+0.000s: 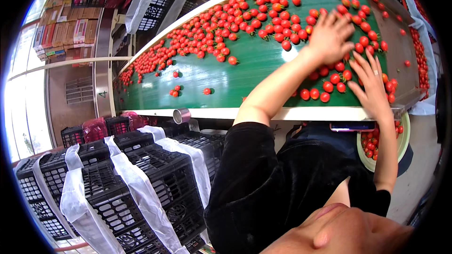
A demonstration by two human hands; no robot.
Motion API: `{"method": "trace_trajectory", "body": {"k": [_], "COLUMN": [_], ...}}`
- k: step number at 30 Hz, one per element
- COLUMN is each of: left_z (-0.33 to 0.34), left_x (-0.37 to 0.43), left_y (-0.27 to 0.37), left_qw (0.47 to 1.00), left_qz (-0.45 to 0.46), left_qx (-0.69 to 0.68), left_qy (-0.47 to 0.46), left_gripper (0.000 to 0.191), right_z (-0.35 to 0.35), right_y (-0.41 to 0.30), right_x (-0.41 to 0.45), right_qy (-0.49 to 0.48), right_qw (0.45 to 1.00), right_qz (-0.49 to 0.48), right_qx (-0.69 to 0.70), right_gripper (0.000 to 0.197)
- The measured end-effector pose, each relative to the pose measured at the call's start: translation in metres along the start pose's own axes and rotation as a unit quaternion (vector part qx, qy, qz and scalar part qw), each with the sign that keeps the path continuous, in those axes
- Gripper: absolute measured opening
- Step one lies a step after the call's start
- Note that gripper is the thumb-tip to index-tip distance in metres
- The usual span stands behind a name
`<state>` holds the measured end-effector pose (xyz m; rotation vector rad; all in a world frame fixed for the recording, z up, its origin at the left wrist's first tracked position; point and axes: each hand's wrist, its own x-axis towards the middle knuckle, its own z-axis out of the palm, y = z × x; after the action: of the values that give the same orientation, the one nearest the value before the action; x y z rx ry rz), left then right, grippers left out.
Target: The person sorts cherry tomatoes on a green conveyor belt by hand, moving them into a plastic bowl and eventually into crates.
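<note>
My left hand (331, 37) lies palm down with its fingers spread over cherry tomatoes (286, 45) on a green conveyor belt (247, 81). My right hand (370, 84) is nearer the belt's white front rail (204, 113), its fingers apart and a ring on one of them. Loose red tomatoes surround both hands, several with green stems attached. A firm hold on any tomato is not visible, and what lies under the palms is hidden. A dense band of tomatoes stretches along the belt's far side towards the left.
A metal chute (393, 47) at the belt's right end carries scattered tomatoes. Below my right arm sits a pale green basin (406, 141) of tomatoes. Black plastic crates (152, 180) with white liners stand at left. A metal cup (182, 115) hangs by the rail. Cardboard boxes (67, 31) are stacked behind.
</note>
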<state>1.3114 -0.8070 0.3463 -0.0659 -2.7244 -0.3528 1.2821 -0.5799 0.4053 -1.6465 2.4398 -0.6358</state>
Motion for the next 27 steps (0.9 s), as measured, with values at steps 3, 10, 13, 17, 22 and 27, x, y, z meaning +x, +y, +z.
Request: {"method": "trace_trajectory", "body": {"k": [3, 10, 13, 17, 22, 27], "left_z": [-0.06, -0.117, -0.113, -0.102, -0.134, -0.136], "left_x": [-0.039, -0.069, -0.059, -0.073, -0.114, -0.113], "left_y": [0.048, 0.02, -0.057, -0.077, -0.028, -0.019], "left_qw": [0.988, 0.973, 0.992, 0.99, 0.976, 0.983], "left_qz": [0.024, 0.022, -0.064, -0.056, -0.003, -0.031], "left_qx": [-0.123, -0.219, -0.094, 0.107, -0.176, -0.179], "left_qy": [-0.086, -0.074, 0.062, -0.073, -0.128, 0.03], "left_gripper": [0.039, 0.033, 0.04, 0.053, 0.039, 0.029], "right_z": [-0.009, 0.015, 0.017, 0.014, 0.023, 0.026], "right_y": [-0.016, -0.025, -0.035, -0.042, -0.047, -0.058], "right_x": [-0.038, -0.053, -0.047, -0.046, -0.052, -0.046], "right_qy": [0.052, 0.222, 0.217, 0.23, 0.254, 0.292], "right_qw": [0.998, 0.973, 0.973, 0.968, 0.961, 0.953], "right_qz": [0.003, 0.062, 0.069, 0.098, 0.101, 0.064], "right_qx": [0.026, -0.006, -0.039, -0.031, -0.044, -0.05], "right_gripper": [0.039, 0.024, 0.026, 0.028, 0.027, 0.023]}}
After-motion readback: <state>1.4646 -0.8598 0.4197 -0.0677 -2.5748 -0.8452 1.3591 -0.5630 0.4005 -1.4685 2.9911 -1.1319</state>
